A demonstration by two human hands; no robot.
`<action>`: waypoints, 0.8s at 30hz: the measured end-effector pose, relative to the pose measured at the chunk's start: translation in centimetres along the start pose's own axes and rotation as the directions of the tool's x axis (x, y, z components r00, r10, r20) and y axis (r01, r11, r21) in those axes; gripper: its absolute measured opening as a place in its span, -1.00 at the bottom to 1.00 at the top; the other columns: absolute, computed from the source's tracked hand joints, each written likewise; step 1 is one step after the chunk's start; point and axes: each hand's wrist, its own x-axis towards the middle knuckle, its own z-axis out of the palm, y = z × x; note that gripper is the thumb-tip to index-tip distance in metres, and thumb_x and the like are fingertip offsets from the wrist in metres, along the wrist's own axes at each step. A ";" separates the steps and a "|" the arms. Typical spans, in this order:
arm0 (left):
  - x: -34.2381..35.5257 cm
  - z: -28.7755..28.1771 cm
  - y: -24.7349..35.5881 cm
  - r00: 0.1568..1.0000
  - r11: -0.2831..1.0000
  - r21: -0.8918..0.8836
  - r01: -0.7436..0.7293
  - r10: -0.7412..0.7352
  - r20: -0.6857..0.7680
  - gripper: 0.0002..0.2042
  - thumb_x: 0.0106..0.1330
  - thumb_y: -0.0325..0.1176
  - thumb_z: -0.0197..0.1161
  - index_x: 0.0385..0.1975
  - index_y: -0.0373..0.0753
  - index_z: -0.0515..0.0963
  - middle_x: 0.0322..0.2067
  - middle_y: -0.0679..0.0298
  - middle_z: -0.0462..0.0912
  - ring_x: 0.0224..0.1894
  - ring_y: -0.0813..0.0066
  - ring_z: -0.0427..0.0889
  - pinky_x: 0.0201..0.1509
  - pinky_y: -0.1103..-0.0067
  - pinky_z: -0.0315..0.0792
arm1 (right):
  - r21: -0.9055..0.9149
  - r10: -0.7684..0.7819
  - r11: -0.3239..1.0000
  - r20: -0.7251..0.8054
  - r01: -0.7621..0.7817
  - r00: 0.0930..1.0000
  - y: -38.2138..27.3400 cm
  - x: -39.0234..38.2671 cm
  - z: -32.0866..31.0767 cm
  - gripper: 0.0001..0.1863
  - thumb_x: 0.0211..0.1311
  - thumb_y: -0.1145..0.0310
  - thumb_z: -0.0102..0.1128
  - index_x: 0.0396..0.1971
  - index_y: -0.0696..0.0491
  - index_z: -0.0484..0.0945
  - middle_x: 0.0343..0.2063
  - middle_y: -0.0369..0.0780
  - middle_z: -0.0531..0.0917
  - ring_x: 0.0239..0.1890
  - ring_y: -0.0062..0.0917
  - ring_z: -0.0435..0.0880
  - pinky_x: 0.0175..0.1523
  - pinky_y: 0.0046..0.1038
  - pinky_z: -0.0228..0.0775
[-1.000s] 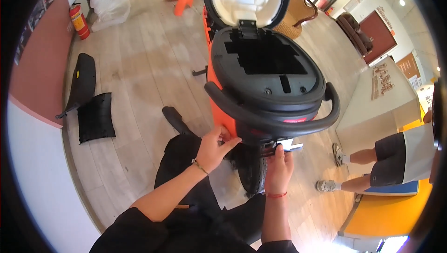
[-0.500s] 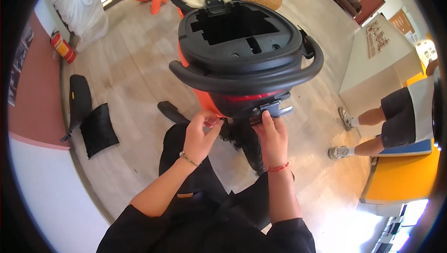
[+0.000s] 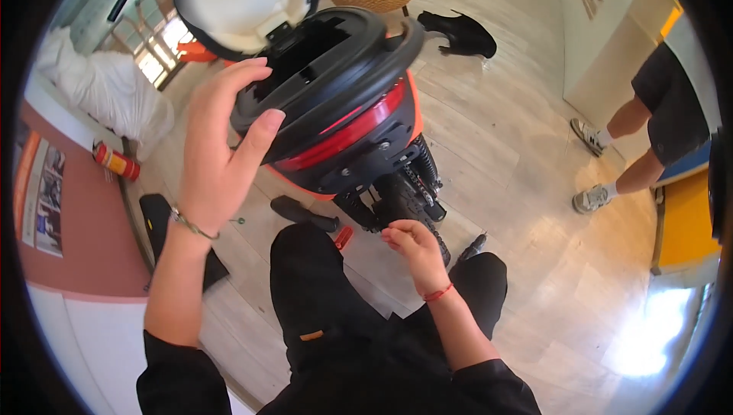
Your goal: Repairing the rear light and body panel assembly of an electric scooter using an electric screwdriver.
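In front of me is the rear of an orange and black scooter (image 3: 336,178) with its padded seat (image 3: 244,3) tipped up. Its open storage compartment (image 3: 321,52) has a black rim, and a curved black grab rail (image 3: 397,48) runs round the tail above a red tail light (image 3: 351,129). My left hand (image 3: 221,140) is raised at the left side of the rim, fingers and thumb spread; whether it touches is unclear. Below the tail, near the rear wheel (image 3: 405,193), my right hand (image 3: 416,251) is closed in a pinch. Anything between its fingertips is too small to name.
By my knees lie a dark elongated part (image 3: 301,213), a red object (image 3: 343,238) and a dark tool-like item (image 3: 473,245). Black panels (image 3: 156,224) rest by the left wall, another (image 3: 462,33) beyond the scooter. A person (image 3: 649,117) stands at right.
The view has shifted, and the scooter's tail now appears angled. My left hand has risen from under the tail to the rim. My right hand has left a dark, shiny-ended piece and moved lower.
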 end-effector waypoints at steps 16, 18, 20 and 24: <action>3.5 4.8 -0.5 0.772 0.691 -0.467 0.552 -0.211 0.599 -0.39 0.53 -0.01 -0.11 0.32 -0.46 0.26 0.27 0.11 0.39 0.30 0.42 0.36 0.41 0.52 0.14 | -0.129 -0.488 0.865 0.001 0.484 0.873 0.6 8.3 5.6 -0.48 0.23 0.26 0.37 0.06 0.27 0.47 -0.24 -0.07 0.65 -0.29 -0.47 0.64 -0.12 -0.45 0.48; 3.5 4.9 -0.5 0.792 0.741 -0.438 0.509 -0.203 0.576 -0.38 0.53 0.00 -0.11 0.32 -0.46 0.26 0.28 0.10 0.38 0.32 0.42 0.35 0.42 0.52 0.13 | -0.035 -0.415 0.909 0.024 0.416 0.910 1.1 8.6 5.7 -0.50 0.22 0.24 0.39 0.03 0.25 0.50 -0.27 -0.07 0.65 -0.30 -0.45 0.62 -0.11 -0.42 0.46; 3.3 5.0 -0.6 0.802 0.768 -0.416 0.487 -0.206 0.560 -0.38 0.52 0.00 -0.12 0.32 -0.46 0.27 0.27 0.10 0.39 0.32 0.41 0.35 0.42 0.51 0.13 | 0.023 -0.401 0.916 0.012 0.401 0.916 1.7 9.0 6.0 -0.50 0.21 0.22 0.39 0.02 0.24 0.51 -0.28 -0.07 0.65 -0.30 -0.44 0.60 -0.09 -0.41 0.45; 3.0 4.8 -0.9 0.799 0.771 -0.392 0.502 -0.240 0.551 -0.37 0.52 0.01 -0.12 0.31 -0.47 0.28 0.24 0.10 0.42 0.28 0.39 0.38 0.40 0.49 0.16 | 0.103 -0.426 0.901 0.021 0.422 0.904 2.4 9.8 5.9 -0.46 0.20 0.18 0.41 0.01 0.26 0.51 -0.25 -0.08 0.65 -0.27 -0.43 0.60 -0.06 -0.40 0.45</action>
